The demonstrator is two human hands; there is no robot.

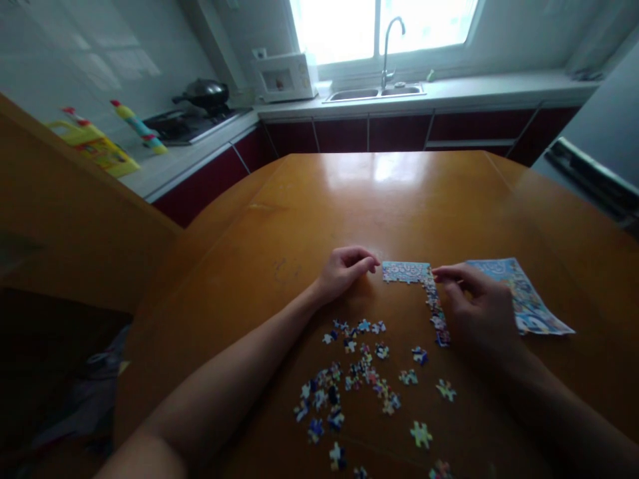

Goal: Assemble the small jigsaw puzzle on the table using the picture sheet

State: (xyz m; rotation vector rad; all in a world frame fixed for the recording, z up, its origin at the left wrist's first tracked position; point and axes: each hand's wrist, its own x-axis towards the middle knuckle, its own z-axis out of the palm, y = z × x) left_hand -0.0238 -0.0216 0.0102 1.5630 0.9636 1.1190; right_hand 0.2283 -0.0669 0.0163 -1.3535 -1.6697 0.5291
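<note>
While the right hand [482, 306] arches at the outer corner of the joined puzzle [407, 272], its fingers [443, 271] are drawn together in a pinch right on that corner; whether they grip a piece or merely touch the edge, I can't tell, since the tips merge with the busy print. Back of the hand towards us, wrist slanting down, and the right forearm [559, 392] runs off the picture to the puzzle's near right.

Over on the puzzle's left, the left hand [349, 269] lies on its side, fingers loosely curled, thumb along the index, tips just short of the top row; the inside of that curl is hidden, so no verdict on its hold. Its left forearm [239, 352] stretches back towards us, cut off at the bottom.

And the puzzle itself: a band on the desk [324, 213], a narrow column dropping from its right end. Nearer than the puzzle, mostly to its left, loose pieces [369, 376] are scattered and bunched, prints too small to read, the nearest ones cut off. Right of the puzzle, a printed sheet [532, 296], partly covered by the right hand. Far beyond the puzzle, a sink [352, 95] and a glaring window [334, 26], its view washed out.
</note>
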